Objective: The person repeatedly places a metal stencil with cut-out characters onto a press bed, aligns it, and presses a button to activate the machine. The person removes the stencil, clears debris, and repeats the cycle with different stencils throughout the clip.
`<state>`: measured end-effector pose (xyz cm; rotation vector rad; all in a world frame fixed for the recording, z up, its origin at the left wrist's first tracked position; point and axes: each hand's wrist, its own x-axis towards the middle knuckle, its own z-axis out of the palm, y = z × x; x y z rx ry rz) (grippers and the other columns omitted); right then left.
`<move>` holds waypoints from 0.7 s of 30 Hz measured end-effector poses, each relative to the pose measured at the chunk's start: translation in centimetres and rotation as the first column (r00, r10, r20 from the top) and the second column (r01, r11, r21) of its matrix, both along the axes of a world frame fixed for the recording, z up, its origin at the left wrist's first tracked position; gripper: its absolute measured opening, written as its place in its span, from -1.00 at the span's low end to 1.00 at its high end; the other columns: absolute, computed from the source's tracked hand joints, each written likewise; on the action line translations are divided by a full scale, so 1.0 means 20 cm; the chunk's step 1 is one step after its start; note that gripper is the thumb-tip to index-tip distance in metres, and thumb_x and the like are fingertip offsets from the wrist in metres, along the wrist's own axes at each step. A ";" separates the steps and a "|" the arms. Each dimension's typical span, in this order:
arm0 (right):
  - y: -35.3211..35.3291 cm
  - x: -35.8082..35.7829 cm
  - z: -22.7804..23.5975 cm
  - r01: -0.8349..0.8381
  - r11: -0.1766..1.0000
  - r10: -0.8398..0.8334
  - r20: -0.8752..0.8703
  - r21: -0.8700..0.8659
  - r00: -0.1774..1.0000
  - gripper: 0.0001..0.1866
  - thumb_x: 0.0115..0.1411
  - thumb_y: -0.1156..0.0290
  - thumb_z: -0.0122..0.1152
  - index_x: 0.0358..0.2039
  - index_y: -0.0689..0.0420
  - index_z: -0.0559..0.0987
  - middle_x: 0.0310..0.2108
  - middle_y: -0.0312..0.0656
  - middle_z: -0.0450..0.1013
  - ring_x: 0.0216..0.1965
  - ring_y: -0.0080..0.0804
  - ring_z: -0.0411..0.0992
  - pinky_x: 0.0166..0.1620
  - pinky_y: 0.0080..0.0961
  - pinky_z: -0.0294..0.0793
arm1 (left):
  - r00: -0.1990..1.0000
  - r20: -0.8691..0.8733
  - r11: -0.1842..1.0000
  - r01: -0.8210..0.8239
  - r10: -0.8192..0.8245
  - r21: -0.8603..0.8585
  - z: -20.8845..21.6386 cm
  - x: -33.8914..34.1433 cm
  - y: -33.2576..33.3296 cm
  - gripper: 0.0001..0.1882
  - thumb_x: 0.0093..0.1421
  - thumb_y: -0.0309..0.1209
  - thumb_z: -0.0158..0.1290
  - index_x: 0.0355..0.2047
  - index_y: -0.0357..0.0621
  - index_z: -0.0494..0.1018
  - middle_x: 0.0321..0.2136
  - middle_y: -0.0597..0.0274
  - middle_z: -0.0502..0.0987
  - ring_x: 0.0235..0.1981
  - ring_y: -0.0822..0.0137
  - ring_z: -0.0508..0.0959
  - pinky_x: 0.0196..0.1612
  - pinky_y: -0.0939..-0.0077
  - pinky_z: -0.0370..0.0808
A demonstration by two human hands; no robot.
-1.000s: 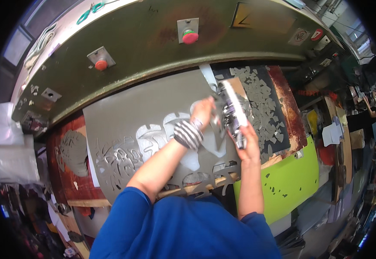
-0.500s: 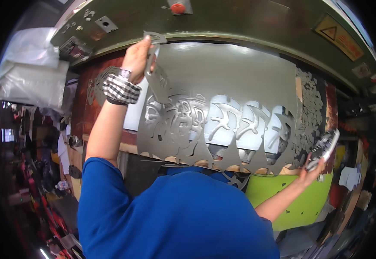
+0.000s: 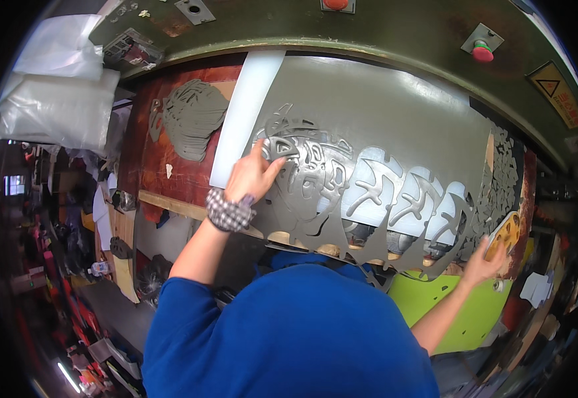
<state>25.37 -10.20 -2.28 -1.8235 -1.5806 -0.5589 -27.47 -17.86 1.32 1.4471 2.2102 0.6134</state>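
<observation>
My left hand (image 3: 249, 178), with a checked band at its wrist, reaches down to loose grey cut pieces (image 3: 312, 162) on a large grey sheet (image 3: 382, 99). Its thumb and forefinger are spread and touch a curved grey piece at the left of the heap; they do not close round it. My right hand (image 3: 486, 264) holds a cutting die (image 3: 504, 237) by its lower edge, off to the right. The die's yellow-orange inside shows within a metal rim. Curved holes are cut through the sheet's near part, with a pale blue-white board (image 3: 372, 176) showing through.
A fanned stack of grey cut pieces (image 3: 193, 123) lies on the red board (image 3: 153, 176) at left. Grey scraps (image 3: 494, 179) line the right side. Behind runs a green machine beam (image 3: 395, 43) with a red-green button (image 3: 482, 52). A lime-green sheet (image 3: 448, 312) hangs near right.
My left hand has come down from the far edge to the heap, and the grey piece it held up is lowered. My right hand has turned the die, showing its yellow-orange inside.
</observation>
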 end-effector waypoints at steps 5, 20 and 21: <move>-0.37 -0.93 0.08 -0.773 0.597 0.332 -0.811 -0.214 0.481 -0.66 0.04 0.44 0.37 -0.15 0.21 0.57 -0.44 -0.23 0.53 -0.41 -0.47 0.47 -0.34 -0.49 0.46 | 0.577 -0.426 0.632 0.775 -0.697 0.016 0.06 0.03 -0.09 -0.23 -0.05 -0.28 0.27 0.20 -0.01 0.24 -0.02 0.10 0.43 0.10 0.14 0.37 0.23 0.00 0.22; -0.39 -1.49 0.00 -0.932 0.260 -0.117 -0.966 -0.252 0.229 -0.24 0.06 0.74 0.21 0.29 0.10 0.23 0.25 -0.16 0.22 0.14 -0.48 0.27 0.15 -0.60 0.25 | 0.654 0.518 0.716 0.053 -0.552 0.696 0.36 -0.22 0.49 -0.65 0.37 -0.38 -0.12 0.05 -0.37 0.35 -0.40 0.26 0.51 -0.32 0.42 0.53 -0.19 0.49 0.50; -0.40 -1.49 -0.01 -0.935 0.295 -0.204 -0.969 -0.198 0.141 -0.25 0.07 0.76 0.17 0.29 0.08 0.24 0.24 -0.17 0.23 0.13 -0.50 0.28 0.14 -0.61 0.27 | 0.673 0.389 0.624 0.139 -0.629 0.769 0.38 -0.22 0.50 -0.65 0.36 -0.39 -0.12 0.06 -0.38 0.35 -0.38 0.26 0.52 -0.31 0.43 0.51 -0.20 0.49 0.50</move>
